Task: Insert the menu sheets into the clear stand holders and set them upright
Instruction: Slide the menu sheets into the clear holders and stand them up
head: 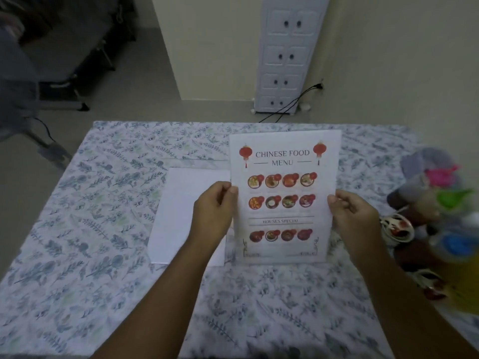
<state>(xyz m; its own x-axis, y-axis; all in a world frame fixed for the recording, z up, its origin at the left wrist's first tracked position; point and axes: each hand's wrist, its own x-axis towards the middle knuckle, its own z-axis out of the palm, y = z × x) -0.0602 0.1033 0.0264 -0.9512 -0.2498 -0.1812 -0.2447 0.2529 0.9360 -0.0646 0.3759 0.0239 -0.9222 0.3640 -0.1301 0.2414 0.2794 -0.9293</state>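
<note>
Both bare forearms reach forward from the bottom edge over the worktop (77, 255), which is covered in a pale cloth printed with blue-grey leaves. The left hand (215, 211) is raised, its fingers curled and its thumb pressed on the left edge of the printed menu sheet (283, 195), so its grip is closed on that edge about halfway up. The right hand (352, 216) mirrors it on the right edge, thumb in front and fingers folded behind, its grip likewise closed on the sheet.

The sheet stands upright and faces the camera, its lower edge down at the cloth, right of the worktop's middle. It is white, headed "CHINESE FOOD MENU" between two red lanterns, with two rows of four round dish photos, a "HOUSES SPECIAL" line and a third row of four dishes: twelve dishes in all. Whether a clear holder already encloses it cannot be told from this view.

One plain white rectangular sheet (186, 213) lies flat on the cloth just left of the menu, partly hidden behind the left hand. At the right edge sits a blurred heap of coloured objects (435, 218), too indistinct to count.
</note>
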